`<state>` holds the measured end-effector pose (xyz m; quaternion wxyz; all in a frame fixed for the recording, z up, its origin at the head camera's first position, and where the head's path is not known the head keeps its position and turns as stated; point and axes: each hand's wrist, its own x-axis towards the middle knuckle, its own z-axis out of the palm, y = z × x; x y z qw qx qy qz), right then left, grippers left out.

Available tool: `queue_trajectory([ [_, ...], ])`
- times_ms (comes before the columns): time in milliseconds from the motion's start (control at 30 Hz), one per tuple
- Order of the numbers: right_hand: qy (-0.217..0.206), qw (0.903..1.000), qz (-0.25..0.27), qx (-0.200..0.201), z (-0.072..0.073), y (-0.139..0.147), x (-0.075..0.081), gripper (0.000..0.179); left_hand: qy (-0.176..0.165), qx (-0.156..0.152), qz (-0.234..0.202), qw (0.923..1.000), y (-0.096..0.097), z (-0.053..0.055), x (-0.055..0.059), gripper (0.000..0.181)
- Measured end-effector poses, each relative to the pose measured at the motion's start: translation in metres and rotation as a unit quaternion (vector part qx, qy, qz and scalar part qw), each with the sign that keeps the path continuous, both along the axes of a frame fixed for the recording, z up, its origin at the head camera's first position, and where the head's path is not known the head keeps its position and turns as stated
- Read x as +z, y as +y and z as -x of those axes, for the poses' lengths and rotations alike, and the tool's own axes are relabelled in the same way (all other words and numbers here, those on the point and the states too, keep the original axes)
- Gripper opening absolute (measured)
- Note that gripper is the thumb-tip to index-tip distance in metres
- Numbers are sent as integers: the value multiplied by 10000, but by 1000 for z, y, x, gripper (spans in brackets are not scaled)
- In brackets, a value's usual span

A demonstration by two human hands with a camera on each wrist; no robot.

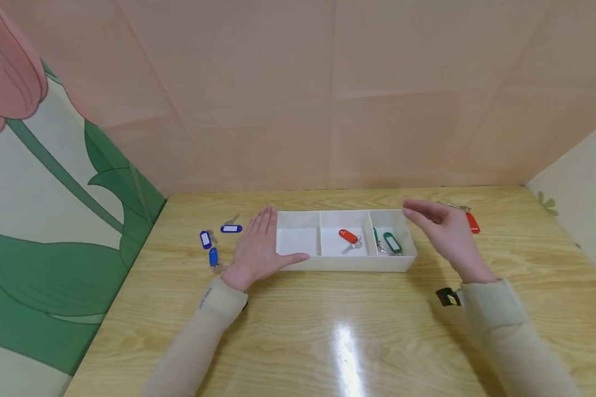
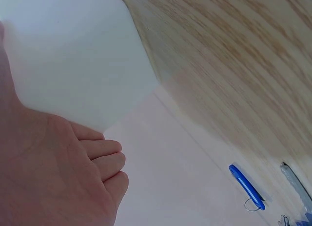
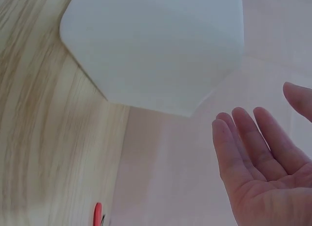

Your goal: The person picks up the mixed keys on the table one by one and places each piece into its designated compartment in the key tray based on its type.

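Note:
A white three-compartment tray (image 1: 347, 264) lies lengthwise on the table. My left hand (image 1: 258, 248) rests against its left end, fingers straight and thumb along the front wall; in the left wrist view the palm (image 2: 53, 172) lies beside the white end wall. Just off the tray's right end, my right hand (image 1: 449, 237) is raised with nothing in it, its fingers extended in the right wrist view. A key with a red tag (image 1: 348, 236) lies in the middle compartment. The right compartment has keys with green tags (image 1: 392, 242), one partly hidden by the divider; the left one is bare.
Left of the tray lie three keys with blue tags (image 1: 213, 257). Beyond my right hand are keys with a red tag (image 1: 472, 223), partly hidden by that hand. A pink backdrop (image 1: 298, 110) rises behind the wooden table (image 1: 288, 342).

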<state>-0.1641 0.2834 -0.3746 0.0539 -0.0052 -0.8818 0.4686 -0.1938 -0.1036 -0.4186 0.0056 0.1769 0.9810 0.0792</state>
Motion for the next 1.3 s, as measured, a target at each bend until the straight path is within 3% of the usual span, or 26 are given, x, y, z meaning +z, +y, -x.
queue_trajectory([
  [1300,-295,9986,52,-439,-9,49,-4,64,-21,12,22,10000,0,-2,2,135],
])
